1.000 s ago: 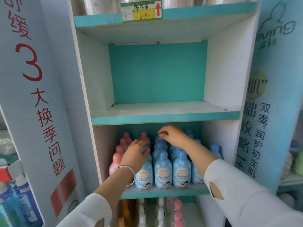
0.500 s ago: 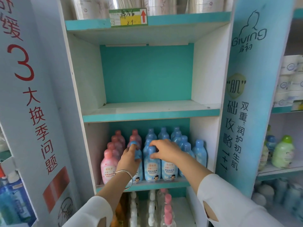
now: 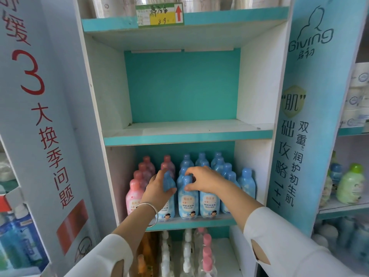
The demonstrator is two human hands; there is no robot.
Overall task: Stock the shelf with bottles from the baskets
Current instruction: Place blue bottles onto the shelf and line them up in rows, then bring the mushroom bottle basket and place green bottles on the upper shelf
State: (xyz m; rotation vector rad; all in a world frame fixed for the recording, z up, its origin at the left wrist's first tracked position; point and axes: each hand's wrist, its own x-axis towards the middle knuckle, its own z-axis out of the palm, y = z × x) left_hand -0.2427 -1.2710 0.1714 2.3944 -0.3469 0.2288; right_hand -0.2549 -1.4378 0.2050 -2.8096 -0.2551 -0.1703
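Both hands came forward from the back rows. The left hand (image 3: 157, 189) curls its fingers round one blue bottle (image 3: 169, 182); the right hand (image 3: 203, 180) pinches the neighbour bottle (image 3: 188, 200). This shelf (image 3: 209, 223) seems full.

Teal-edged shelf (image 3: 209, 223): pink bottles (image 3: 134, 193) standing left, blue bottles (image 3: 246, 182) in rows middle, right.

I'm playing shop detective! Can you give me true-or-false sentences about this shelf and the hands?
1. The left hand grips a blue bottle. True.
2. The pink bottles stand right of the blue ones. False: the pink bottles stand on the left.
3. The right hand pinches the top of a second blue bottle. True.
4. The bracelet is on the right wrist. False: the bracelet is on the left wrist.
5. The price tag has a red arrow pointing up. True.
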